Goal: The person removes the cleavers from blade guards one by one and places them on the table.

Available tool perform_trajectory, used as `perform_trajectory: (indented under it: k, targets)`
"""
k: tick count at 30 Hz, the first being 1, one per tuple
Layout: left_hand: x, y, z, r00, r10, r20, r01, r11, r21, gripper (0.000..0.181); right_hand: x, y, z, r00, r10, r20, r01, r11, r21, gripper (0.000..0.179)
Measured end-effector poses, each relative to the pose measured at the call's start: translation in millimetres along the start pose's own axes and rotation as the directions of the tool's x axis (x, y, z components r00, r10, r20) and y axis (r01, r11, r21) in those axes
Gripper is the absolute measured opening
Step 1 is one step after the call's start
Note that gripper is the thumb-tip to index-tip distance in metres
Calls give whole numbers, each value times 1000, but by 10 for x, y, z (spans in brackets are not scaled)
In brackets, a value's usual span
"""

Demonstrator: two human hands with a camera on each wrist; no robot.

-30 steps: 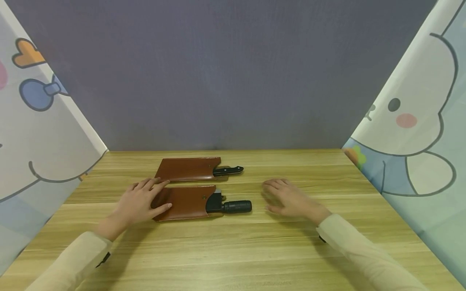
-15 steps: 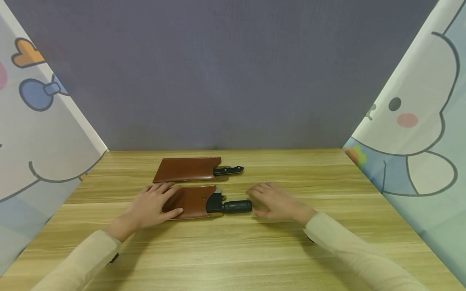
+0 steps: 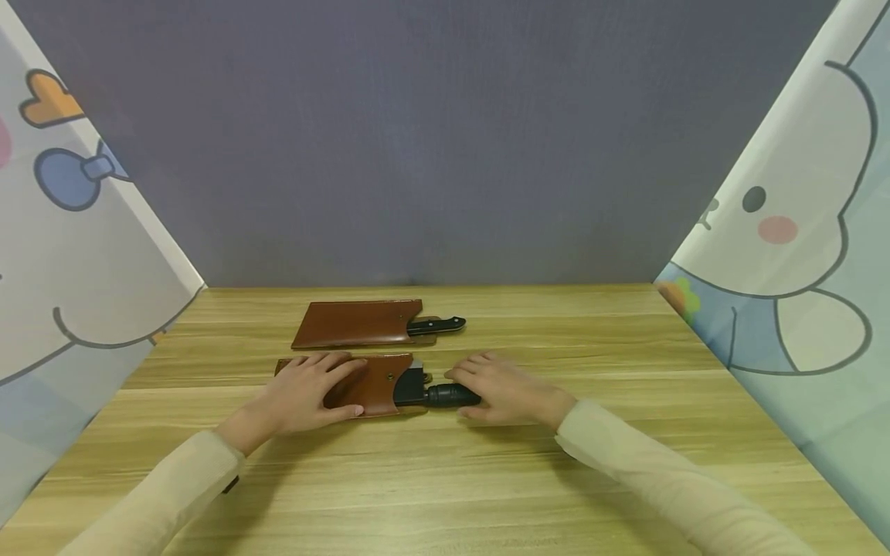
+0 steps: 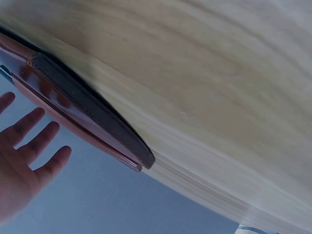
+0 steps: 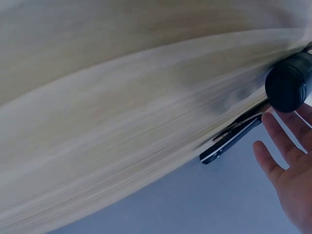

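Observation:
A brown leather sheath lies nearer me on the table, with a cleaver's black round handle sticking out to the right. My left hand is spread over the sheath's left part; in the left wrist view its fingers look straight and apart from the leather. My right hand hovers over the end of the cleaver handle, covering its tip. From the right wrist, the handle's butt shows close to loosely extended fingers that do not curl round it. Most of the blade is hidden inside the sheath.
Behind lies a second brown sheath holding a knife with a black riveted handle. The wooden table ends at a grey back wall. Cartoon-printed panels stand at both sides.
My right hand has moved left from beside the cleaver handle to over its end. The left hand has shifted right along the near sheath. Both sheaths have stayed in place.

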State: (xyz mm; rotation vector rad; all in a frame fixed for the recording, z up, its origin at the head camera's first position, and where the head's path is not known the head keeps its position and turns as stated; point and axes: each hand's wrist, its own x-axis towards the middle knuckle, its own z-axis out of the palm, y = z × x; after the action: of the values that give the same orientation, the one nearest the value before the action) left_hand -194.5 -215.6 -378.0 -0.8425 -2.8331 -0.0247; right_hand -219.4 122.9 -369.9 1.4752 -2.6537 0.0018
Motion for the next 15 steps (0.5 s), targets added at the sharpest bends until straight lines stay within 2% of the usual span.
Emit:
perform_trajectory:
  k: [4, 15]
  targets:
    - [30, 17, 4, 1000, 21, 19, -21, 1000, -8, 75, 55, -29, 22, 1000, -24, -2, 24, 1000, -11, 55]
    - [92, 7, 51, 997, 48, 61, -48, 999, -13, 82, 173, -90, 64, 1000, -17, 21, 17, 1000, 12, 51]
